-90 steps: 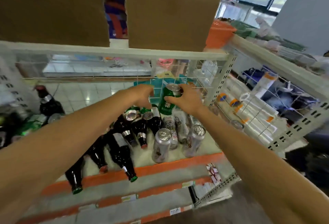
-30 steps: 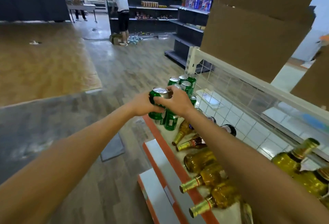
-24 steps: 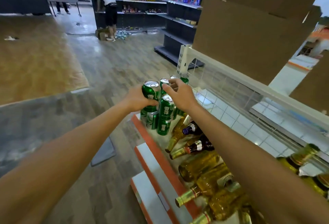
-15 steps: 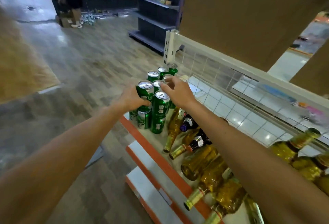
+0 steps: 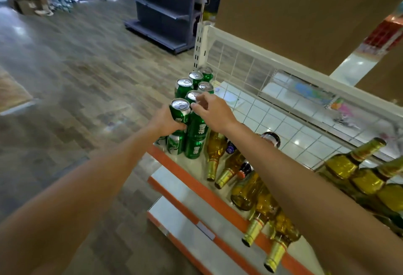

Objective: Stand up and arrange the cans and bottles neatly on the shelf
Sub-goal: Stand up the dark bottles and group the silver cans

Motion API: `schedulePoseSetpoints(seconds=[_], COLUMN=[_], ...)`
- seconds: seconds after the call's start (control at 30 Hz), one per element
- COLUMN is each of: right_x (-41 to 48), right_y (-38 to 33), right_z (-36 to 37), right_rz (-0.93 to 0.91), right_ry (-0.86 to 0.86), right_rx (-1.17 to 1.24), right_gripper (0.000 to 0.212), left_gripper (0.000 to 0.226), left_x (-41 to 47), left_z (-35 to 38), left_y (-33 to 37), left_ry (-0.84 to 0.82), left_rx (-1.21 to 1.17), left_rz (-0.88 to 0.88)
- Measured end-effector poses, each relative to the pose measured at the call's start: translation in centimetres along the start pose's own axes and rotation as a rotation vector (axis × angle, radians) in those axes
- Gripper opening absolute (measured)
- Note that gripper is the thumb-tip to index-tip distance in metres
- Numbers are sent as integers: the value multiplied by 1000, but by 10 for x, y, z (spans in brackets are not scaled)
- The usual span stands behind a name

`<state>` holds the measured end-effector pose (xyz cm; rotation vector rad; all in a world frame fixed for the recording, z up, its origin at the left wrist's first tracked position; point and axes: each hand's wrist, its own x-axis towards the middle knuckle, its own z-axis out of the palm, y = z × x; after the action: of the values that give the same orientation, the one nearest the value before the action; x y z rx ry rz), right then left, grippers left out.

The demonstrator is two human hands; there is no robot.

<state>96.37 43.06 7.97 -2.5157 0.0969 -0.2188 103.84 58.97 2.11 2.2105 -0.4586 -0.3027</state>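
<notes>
The left hand [image 5: 168, 123] is wrapped round the upper green can [image 5: 180, 111], with thumb and fingers curled on its wall. Its forearm reaches in low from the aisle side. That can sits on a lower green can [image 5: 175, 143] at the left end of the shelf [image 5: 196, 185], close to the orange front lip. The rear cans [image 5: 185, 87] stand upright behind it toward the wire back [image 5: 239, 71]. Hazard one: the two-tier stack has a narrow base and stands near the lip. A can set off-centre on the lid below, or let go before it seats, could tip outward to the floor and take the second upper can [image 5: 197, 127] with it. The right hand [image 5: 214, 112] comes in from above with its fingers bent over that second can's lid. Whether they pinch the rim or only steady it cannot be determined. Hazard two: the right forearm passes directly over the lying amber bottles [image 5: 231, 170], whose necks point toward the lip. A dropped elbow could roll one off the front, and the glass would likely break. Further right, the far bottles [image 5: 349, 163] appear to be upright, though the wide view leaves their tilt uncertain. Judgement: can stacking is in hand, and the lying bottles have not yet been stood up.
</notes>
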Motion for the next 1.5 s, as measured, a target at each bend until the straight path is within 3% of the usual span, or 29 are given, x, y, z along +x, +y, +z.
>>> schedulePoseSetpoints(seconds=[0.37,0.5,0.6,0.87,1.17,1.5], right_x=[-21,-33,-42,-101,-291,-608], right_y=[-9,-6,-5,26,82,146], right_z=[2,-2,-12,-71,-190,-301], right_rz=[25,38,42,305,583,967], right_ry=[24,32,96,82,98,268], right_rx=[-58,-54,-77,-225,-263,-278], right_gripper=[44,39,39,48,46,43], left_gripper=[63,81,103,76,73,63], left_x=[-4,-5,-11,-44,-137,-368], left_z=[-1,-8,-16,-1,121,334], left_y=[-5,6,35,143,282,451], left_ry=[9,-8,30,-191,-482,-705], left_rx=[-1,10,149,537,786,762], left_rz=[-25,-14,80,392,515,975])
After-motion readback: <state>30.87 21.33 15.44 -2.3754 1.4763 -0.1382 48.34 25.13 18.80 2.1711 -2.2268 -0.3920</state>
